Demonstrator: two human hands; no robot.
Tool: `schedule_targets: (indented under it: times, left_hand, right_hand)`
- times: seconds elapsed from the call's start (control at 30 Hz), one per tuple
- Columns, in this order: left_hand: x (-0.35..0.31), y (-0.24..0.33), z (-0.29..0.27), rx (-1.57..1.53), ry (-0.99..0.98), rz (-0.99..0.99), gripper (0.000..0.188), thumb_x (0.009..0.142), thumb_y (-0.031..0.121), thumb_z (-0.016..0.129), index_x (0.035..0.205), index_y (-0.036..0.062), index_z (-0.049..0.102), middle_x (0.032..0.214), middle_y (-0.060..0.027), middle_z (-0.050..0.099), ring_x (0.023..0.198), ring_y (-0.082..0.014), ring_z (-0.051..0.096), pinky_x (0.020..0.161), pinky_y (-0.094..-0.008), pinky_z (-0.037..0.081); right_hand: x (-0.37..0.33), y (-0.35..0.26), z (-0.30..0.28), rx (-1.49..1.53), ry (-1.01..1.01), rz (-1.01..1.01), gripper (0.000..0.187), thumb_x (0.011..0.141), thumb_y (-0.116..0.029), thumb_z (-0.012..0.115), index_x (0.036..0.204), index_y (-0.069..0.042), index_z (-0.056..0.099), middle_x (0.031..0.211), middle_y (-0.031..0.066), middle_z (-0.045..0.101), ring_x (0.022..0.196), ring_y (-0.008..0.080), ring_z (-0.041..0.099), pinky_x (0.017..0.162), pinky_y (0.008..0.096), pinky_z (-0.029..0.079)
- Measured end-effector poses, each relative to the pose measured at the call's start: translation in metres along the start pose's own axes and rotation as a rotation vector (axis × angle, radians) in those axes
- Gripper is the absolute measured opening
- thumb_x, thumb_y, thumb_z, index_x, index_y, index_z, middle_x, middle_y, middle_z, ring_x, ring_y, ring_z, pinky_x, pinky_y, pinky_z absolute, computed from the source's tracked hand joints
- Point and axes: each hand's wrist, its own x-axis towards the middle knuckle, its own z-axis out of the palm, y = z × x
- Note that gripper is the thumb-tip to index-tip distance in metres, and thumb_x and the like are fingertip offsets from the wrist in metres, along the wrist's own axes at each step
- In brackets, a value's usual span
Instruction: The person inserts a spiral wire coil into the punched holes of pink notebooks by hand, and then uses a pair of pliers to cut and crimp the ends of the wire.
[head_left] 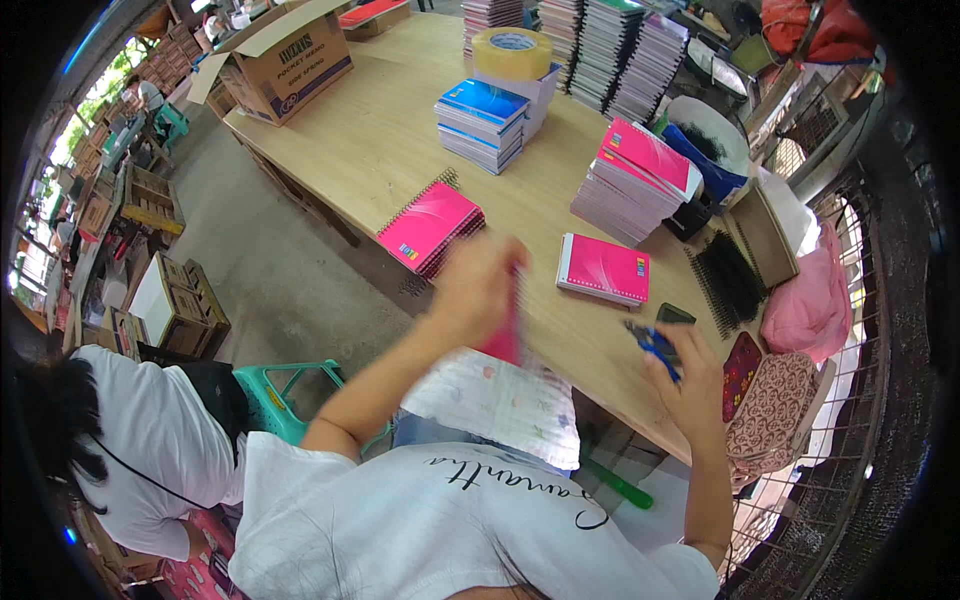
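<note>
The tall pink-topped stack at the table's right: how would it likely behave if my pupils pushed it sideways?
The tall pink-topped stack would probably feel heavy, since many paper layers show along its side. Its top covers sit askew, so they may slide first. Standing taller than the low pink pile nearby, it seems likelier to topple.

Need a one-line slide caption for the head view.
Left hand gripping a motion-blurred pink notebook, right hand holding blue-handled pliers, at a table bearing notebook stacks.
</note>
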Motion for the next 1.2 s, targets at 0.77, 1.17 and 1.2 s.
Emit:
schedule_targets:
  times: [0.77, 1.17, 1.2]
  left_hand:
    - [0.106, -0.021, 0.070, -0.293, -0.693, 0.563, 0.038, 0.077, 0.003, 0.071, 0.113, 0.0086, 0.063, 0.125, -0.0117, 0.056, 0.116, -0.0334, 0.053, 0.097, -0.0407, 0.044]
    - [0.162, 0.024, 0.201, -0.107, -1.447, 0.716, 0.038, 0.072, 0.004, 0.075, 0.108, 0.0107, 0.067, 0.100, -0.0107, 0.070, 0.098, -0.0316, 0.065, 0.082, -0.0436, 0.049]
    - [0.162, 0.024, 0.202, -0.106, -1.458, 0.703, 0.039, 0.071, 0.004, 0.075, 0.109, 0.0109, 0.067, 0.102, -0.0105, 0.070, 0.099, -0.0312, 0.065, 0.082, -0.0433, 0.049]
  right_hand:
    - [0.007, 0.155, 0.023, -0.180, 0.395, 0.289, 0.018, 0.080, -0.017, 0.069, 0.092, -0.004, 0.065, 0.100, 0.0147, 0.059, 0.098, 0.0360, 0.055, 0.091, 0.0442, 0.043]
    - [0.096, 0.215, 0.056, -0.518, 0.186, 0.315, 0.017, 0.087, -0.016, 0.062, 0.096, -0.003, 0.057, 0.094, 0.0174, 0.062, 0.092, 0.0373, 0.062, 0.076, 0.0467, 0.050]
    - [0.096, 0.217, 0.052, -0.496, 0.198, 0.306, 0.016, 0.088, -0.016, 0.061, 0.097, -0.003, 0.056, 0.094, 0.0175, 0.062, 0.090, 0.0374, 0.063, 0.075, 0.0470, 0.051]
